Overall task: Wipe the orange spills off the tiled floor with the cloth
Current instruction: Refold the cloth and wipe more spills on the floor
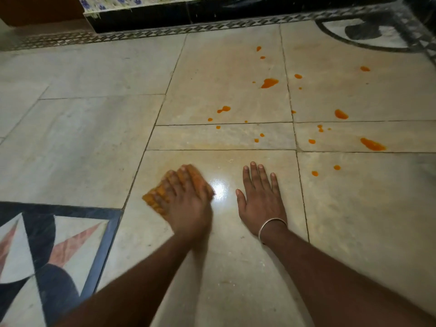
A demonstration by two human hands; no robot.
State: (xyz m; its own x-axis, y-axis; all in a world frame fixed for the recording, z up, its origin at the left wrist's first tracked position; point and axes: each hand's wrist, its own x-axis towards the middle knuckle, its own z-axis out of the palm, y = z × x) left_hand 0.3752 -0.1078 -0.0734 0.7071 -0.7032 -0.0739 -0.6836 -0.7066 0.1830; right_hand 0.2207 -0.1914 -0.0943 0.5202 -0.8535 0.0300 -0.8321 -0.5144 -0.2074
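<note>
My left hand (186, 204) presses an orange-stained cloth (155, 200) flat on the pale tiled floor (94, 128), fingers spread over it; the hand is motion-blurred. My right hand (260, 199) lies flat and open on the tile beside it, a silver bangle at the wrist. Orange spills dot the floor ahead and to the right: a large drop (269, 82), one (224, 109), one (341, 114), a long streak (372, 144) and several small dots (315, 173). A faint orange smear (212, 147) marks the tile just ahead of the cloth.
A dark inlaid star pattern (47, 244) fills the floor at the lower left. A black step or plinth with a patterned border (188, 20) runs along the far side. Another dark inlay (368, 34) lies at the far right corner.
</note>
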